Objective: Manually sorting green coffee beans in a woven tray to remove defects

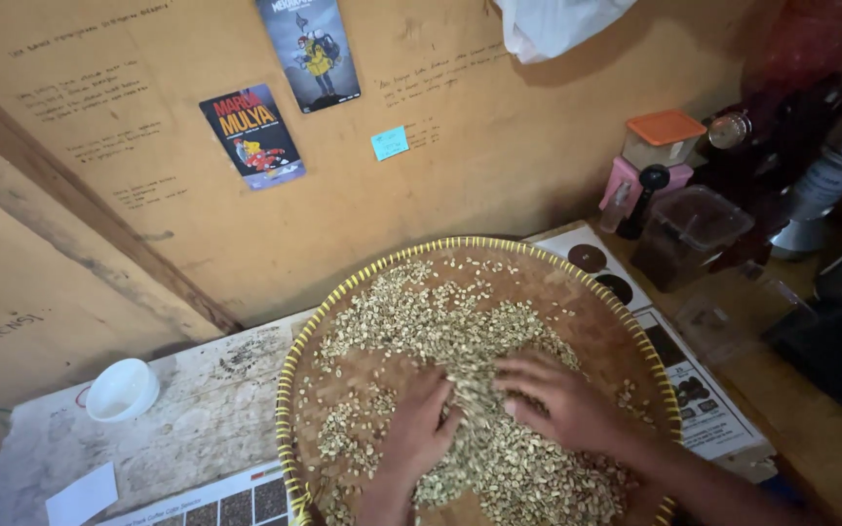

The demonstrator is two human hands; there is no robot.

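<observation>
A large round woven tray (343, 292) with a yellow rim lies on the table, covered with pale green coffee beans (421, 321). Both of my hands rest palm down in the beans near the tray's front. My left hand (419, 421) lies flat with fingers spread, pressing into the pile. My right hand (557, 397) sits just to its right, fingers pointing left and touching the same heap. A ridge of beans stands between the two hands. Neither hand grips anything.
A small white bowl (121, 390) stands on the table at the left, with a white card (82, 495) near the front. Printed sheets (704, 409) lie under the tray's right side. Plastic containers (689, 229) and metal appliances (830, 175) crowd the right. A wooden wall (499, 146) rises behind.
</observation>
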